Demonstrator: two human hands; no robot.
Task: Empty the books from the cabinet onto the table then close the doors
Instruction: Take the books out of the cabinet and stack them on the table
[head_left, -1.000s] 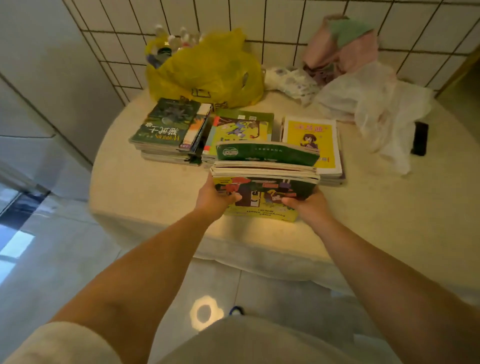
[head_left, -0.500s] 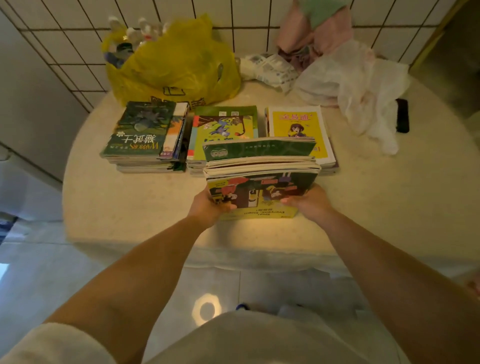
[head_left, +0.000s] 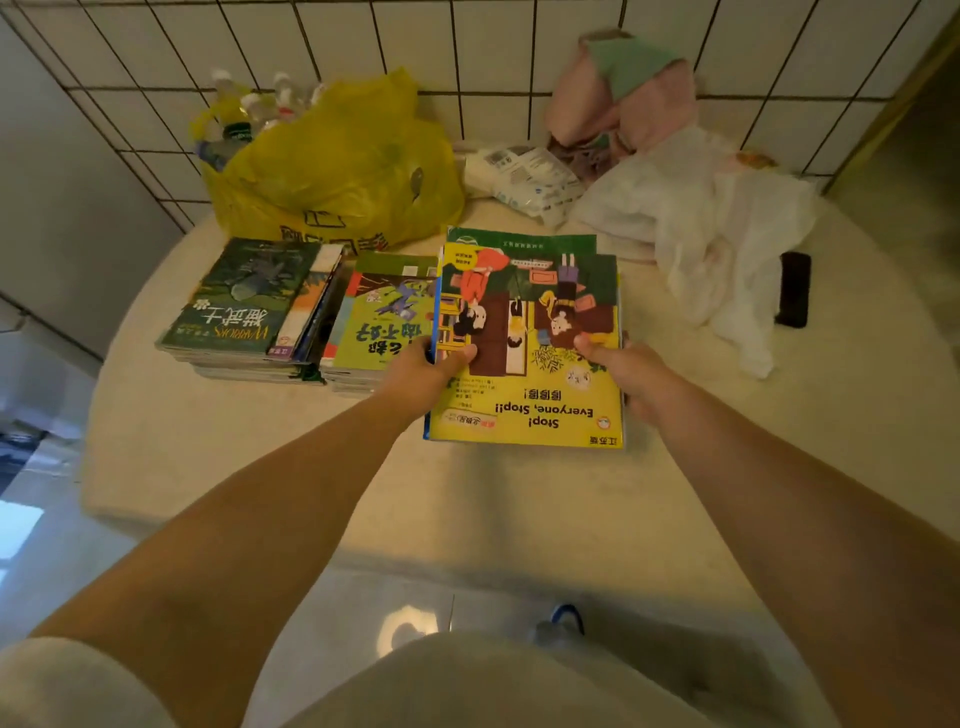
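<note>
Both my hands, left (head_left: 423, 371) and right (head_left: 631, 376), pinch the glossy, flat book stack (head_left: 527, 343) by its side edges, thumbs curled on top, now lowered flat onto the pale round table (head_left: 260, 447) beside the earlier piles (head_left: 249, 306), no longer tilted up.

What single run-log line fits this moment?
both hands: left hand, right hand | grip book stack | over table

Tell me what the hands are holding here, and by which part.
Both hold the stack of books: the left hand grips its left edge, the right hand its right edge, thumbs on the top cover near the person's end.
</note>
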